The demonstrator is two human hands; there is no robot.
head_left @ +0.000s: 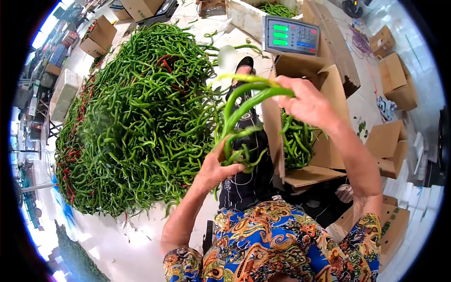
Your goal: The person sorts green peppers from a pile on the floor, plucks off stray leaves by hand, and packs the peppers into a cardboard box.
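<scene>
Green chilli peppers [141,117], with some red ones among them, lie heaped at left on the pale floor [122,239]. Right of them, the left hand [217,168] grips the near end of a bunch of long green chillies [251,104]; the right hand [303,98] closes on its far end, though how many it pinches is unclear. An open cardboard box [339,87] holding chillies [297,145] stands right, a digital scale display [291,36] beyond.

The left hand [213,170] cups low, the right hand [306,99] curled higher.
</scene>
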